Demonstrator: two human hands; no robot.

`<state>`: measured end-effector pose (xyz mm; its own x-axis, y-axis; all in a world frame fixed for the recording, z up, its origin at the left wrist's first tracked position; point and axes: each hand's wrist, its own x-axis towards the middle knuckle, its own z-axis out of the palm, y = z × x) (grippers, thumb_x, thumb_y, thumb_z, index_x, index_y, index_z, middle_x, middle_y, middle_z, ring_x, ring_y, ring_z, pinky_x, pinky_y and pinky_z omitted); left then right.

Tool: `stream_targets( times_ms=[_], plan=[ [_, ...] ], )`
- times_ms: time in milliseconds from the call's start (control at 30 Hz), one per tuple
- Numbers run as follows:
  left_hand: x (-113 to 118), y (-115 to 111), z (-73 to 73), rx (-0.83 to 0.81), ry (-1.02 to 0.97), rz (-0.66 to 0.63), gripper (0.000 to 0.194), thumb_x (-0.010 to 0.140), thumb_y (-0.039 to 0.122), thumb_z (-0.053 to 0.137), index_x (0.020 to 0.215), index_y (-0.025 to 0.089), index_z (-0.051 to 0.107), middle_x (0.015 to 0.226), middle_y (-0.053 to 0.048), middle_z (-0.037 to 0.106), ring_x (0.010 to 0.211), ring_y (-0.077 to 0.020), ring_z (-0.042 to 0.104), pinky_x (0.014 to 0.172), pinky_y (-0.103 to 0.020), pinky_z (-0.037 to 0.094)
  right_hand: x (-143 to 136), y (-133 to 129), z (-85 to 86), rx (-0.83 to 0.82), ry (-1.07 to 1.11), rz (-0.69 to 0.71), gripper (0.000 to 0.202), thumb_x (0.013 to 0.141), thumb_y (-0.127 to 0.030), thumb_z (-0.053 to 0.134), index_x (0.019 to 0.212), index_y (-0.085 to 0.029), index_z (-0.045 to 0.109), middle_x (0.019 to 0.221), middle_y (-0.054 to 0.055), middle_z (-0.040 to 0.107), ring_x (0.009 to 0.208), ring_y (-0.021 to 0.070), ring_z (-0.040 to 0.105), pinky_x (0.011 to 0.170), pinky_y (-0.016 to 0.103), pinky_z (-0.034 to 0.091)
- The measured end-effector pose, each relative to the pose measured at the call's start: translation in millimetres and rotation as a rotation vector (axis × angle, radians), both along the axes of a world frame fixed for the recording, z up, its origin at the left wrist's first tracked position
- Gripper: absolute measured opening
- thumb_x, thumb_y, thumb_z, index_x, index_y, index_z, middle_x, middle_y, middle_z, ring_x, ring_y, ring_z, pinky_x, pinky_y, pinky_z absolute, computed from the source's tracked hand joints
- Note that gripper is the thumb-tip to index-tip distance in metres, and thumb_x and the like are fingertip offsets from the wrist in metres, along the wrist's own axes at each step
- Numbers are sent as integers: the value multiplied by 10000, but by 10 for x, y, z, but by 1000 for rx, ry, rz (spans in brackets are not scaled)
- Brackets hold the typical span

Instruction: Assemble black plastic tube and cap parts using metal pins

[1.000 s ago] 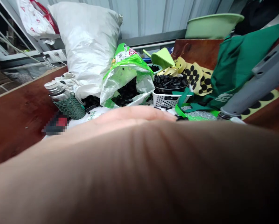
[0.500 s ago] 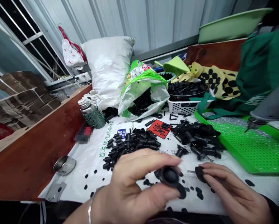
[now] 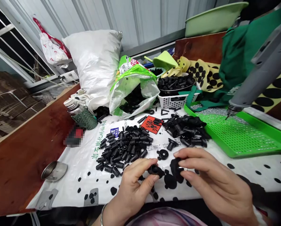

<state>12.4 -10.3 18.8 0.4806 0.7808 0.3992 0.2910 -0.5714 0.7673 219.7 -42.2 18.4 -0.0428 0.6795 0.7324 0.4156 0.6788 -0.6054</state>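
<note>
Between thumb and forefinger, my left hand (image 3: 135, 182) pinches a hollow black plastic piece (image 3: 155, 169), its open end facing up. My right hand (image 3: 215, 179) grips a rounded black cap-like part (image 3: 176, 170) with a thin metal pin (image 3: 165, 167) pointing toward the left piece. The two parts are close together; whether the pin touches the left piece I cannot tell. Just beyond my hands lie a black ring-shaped part (image 3: 163, 153) and a flanged black tube (image 3: 172, 144). A heap of short black tubes (image 3: 127, 141) spreads past my left hand.
Another pile of black parts (image 3: 186, 128) lies near a green perforated tray (image 3: 239, 147). Above the tray hangs a grey power screwdriver (image 3: 253, 75). A metal cup (image 3: 54, 171) and a thermos (image 3: 84, 117) stand at left. Behind are an open bag (image 3: 133, 84) and a white basket (image 3: 175, 102).
My hands have come nearer each other, the left lower and farther from the camera, the right moved left. The pin now points close to the left piece. The view has shifted right.
</note>
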Motion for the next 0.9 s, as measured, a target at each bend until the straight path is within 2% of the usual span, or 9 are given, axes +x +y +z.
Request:
stream_targets(
  times_ms=[133,367,667,767,833,900],
  plan=[
    [-32,-7,-28,-6,83,-36,338,858,173,571,1194,214,565,1094,-52,651,991,-140,601,871,-218,462,18,61,0,57,-107,40,229,807,-52,573,1005,-168,571,1023,80,604,993,139,578,830,204,501],
    [-69,-48,-63,-42,113,-18,347,845,201,594,1191,219,563,1135,-43,646,1046,-158,585,926,-244,432,52,104,39,73,-184,80,213,807,-79,578,1000,-167,595,1026,91,634,959,150,618,819,224,522],
    [-85,-20,22,-97,78,-172,304,865,181,563,1166,221,581,991,-39,657,880,-136,595,794,-216,453,5,99,70,172,-301,121,126,854,-119,525,944,-135,611,976,117,647,908,144,626,771,219,524],
    [-99,-11,27,-97,105,-169,315,868,208,565,1183,217,570,952,-41,658,836,-136,589,759,-216,448,-9,100,72,210,-333,135,130,861,-114,509,931,-140,616,957,115,651,902,148,624,764,231,524],
    [-98,-14,27,-102,121,-136,278,861,234,578,1136,193,595,891,-39,656,782,-130,582,718,-209,444,-28,114,54,177,-309,160,137,859,-110,509,944,-147,610,963,115,653,907,151,626,765,235,527],
    [-88,-20,24,-107,117,-113,240,851,268,593,1065,165,625,829,-38,647,733,-126,572,680,-206,438,-50,136,18,70,-222,192,137,852,-108,518,948,-162,599,961,101,653,900,146,631,761,223,531]
  ],
)
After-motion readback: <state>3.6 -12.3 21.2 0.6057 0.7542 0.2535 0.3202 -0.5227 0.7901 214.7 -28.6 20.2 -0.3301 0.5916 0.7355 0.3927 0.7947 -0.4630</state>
